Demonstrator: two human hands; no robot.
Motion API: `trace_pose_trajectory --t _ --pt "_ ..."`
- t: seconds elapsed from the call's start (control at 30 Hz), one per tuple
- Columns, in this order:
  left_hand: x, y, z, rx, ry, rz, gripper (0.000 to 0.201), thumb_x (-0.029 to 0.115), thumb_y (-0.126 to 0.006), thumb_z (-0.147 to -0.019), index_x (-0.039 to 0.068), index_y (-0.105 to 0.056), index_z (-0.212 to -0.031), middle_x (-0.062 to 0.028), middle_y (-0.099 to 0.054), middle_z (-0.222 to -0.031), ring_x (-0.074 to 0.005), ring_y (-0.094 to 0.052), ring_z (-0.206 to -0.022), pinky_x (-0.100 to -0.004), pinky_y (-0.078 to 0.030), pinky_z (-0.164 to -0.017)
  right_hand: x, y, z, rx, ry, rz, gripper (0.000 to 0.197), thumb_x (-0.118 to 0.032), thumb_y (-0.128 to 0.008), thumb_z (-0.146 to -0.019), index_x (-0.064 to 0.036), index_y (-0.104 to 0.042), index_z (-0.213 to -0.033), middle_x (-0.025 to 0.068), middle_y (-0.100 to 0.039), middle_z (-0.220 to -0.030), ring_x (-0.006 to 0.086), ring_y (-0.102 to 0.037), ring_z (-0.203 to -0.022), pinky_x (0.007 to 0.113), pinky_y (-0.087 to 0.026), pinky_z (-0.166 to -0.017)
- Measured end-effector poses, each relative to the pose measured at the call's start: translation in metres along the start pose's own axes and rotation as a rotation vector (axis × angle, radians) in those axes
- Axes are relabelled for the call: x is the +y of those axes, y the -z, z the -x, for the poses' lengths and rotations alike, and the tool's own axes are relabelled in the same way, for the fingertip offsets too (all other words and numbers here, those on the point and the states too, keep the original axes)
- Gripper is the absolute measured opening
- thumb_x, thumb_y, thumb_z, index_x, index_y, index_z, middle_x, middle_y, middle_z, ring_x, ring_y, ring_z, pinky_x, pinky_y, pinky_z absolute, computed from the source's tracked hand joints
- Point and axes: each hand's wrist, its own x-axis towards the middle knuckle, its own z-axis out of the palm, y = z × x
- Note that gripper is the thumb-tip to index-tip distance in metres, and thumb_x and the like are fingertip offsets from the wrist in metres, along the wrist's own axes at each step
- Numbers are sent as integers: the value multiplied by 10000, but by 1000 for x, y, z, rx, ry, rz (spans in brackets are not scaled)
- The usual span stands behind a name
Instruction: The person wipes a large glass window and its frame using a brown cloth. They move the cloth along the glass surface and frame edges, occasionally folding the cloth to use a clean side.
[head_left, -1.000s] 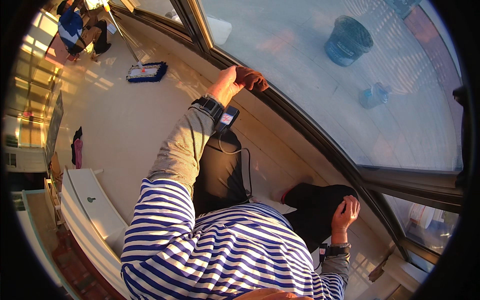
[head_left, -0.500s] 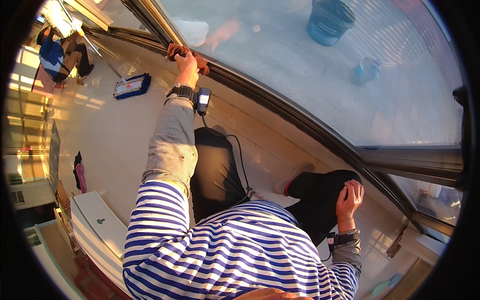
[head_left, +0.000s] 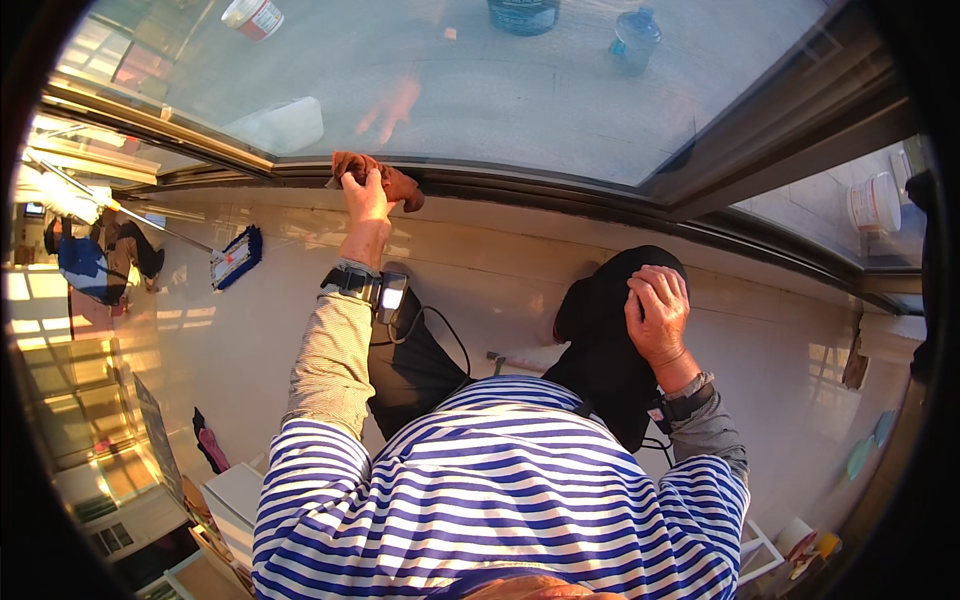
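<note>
So the left hand has a crumpled reddish-brown fabric cloth pinched in its fingers, and that cloth is sitting right on the dark metal window frame, along the bottom edge of a big hazy glass pane. The arm's stretched out pretty far, with a black strap round the wrist and a small boxy black device beside it, plus a thin black cable looping down near the leg. The right hand is just chilling on the bent knee of the black trousers, back side up, fingers loosely curled and not clenched; I can't see its palm. Behind the glass there's a dark blue bucket cut off by the view, a translucent blue plastic container near it, and a white tub with a red-marked label way off to the left. Over on the left side of the pale floor lies a flat mop head with blue fringe, well apart from the cloth, and past it another person in dark and blue clothing is crouched or seated, can't tell which.
</note>
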Motion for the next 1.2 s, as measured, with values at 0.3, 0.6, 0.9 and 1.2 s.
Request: trace_pose_trajectory --t 0.3,0.6,0.9,1.2 --pt "-27 -101 126 -214 -56 65 308 125 -605 -1016 49 -467 -1280 -102 -591 -1195 -185 -631 -1009 -336 -592 -753 18 11 11 -9 -16 -235 185 33 -704 -737 -29 -666 -908 100 -687 -974 316 -679 -977 448 -542 -899" --pt "-73 -230 237 -479 -75 53 463 162 -635 -972 4 -440 -1361 -179 -587 -1283 -261 -582 -1157 -401 -500 -968 61 37 39 -30 -22 -218 182 -6 -715 -754 -47 -670 -926 89 -680 -1022 315 -664 -1011 437 -531 -904" --pt "-73 -249 247 -937 310 240 323 221 -638 -984 175 -544 -1289 -41 -569 -1155 -231 -591 -1037 -501 -559 -883 55 66 60 -7 -110 36 164 -83 -711 -786 -74 -696 -949 78 -660 -1070 303 -624 -1107 463 -465 -1034" --pt "-50 -167 164 -1224 624 283 383 281 -631 -1003 115 -593 -1346 -63 -665 -1292 -240 -614 -1211 -488 -503 -1041 45 10 70 -1052 -454 -172 369 -349 -652 -901 -100 -749 -1156 179 -742 -1109 393 -679 -1088 490 -534 -930"
